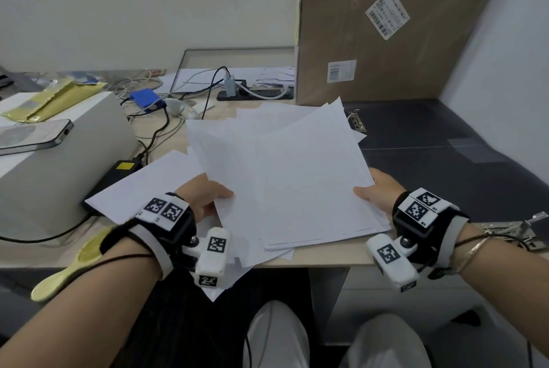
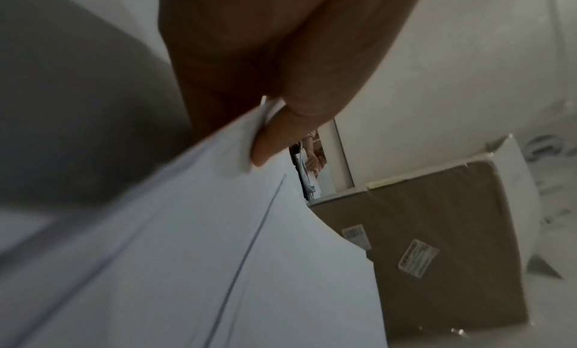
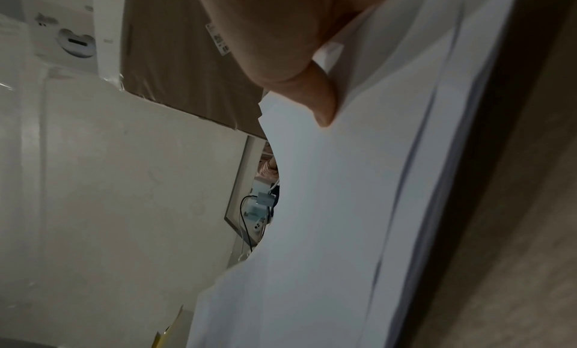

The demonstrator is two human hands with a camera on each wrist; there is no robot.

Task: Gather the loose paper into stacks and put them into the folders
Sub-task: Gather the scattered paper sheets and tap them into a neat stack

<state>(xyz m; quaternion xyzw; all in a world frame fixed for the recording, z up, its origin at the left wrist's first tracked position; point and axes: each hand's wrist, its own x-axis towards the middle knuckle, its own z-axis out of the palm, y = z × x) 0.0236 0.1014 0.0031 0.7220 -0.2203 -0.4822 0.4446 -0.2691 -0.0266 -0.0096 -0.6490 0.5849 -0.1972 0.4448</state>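
Note:
A fanned bundle of white paper sheets (image 1: 285, 177) is lifted off the desk, held at both near corners. My left hand (image 1: 208, 192) pinches its left edge, thumb on top; the left wrist view shows that thumb pressing the paper (image 2: 218, 230). My right hand (image 1: 374, 189) pinches the right edge, with the thumb lying on the paper (image 3: 328, 205) in the right wrist view. More loose sheets (image 1: 142, 186) lie underneath on the desk and overhang its front edge. A dark folder (image 1: 445, 127) with a metal clip (image 1: 358, 121) lies open at the right.
A grey box (image 1: 59, 165) with a phone (image 1: 32, 136) on it stands at the left. Cables, a blue device (image 1: 147, 98) and a power strip (image 1: 255, 94) crowd the back. A large cardboard box (image 1: 386, 26) leans behind the folder. Another metal clip (image 1: 511, 228) sits by my right wrist.

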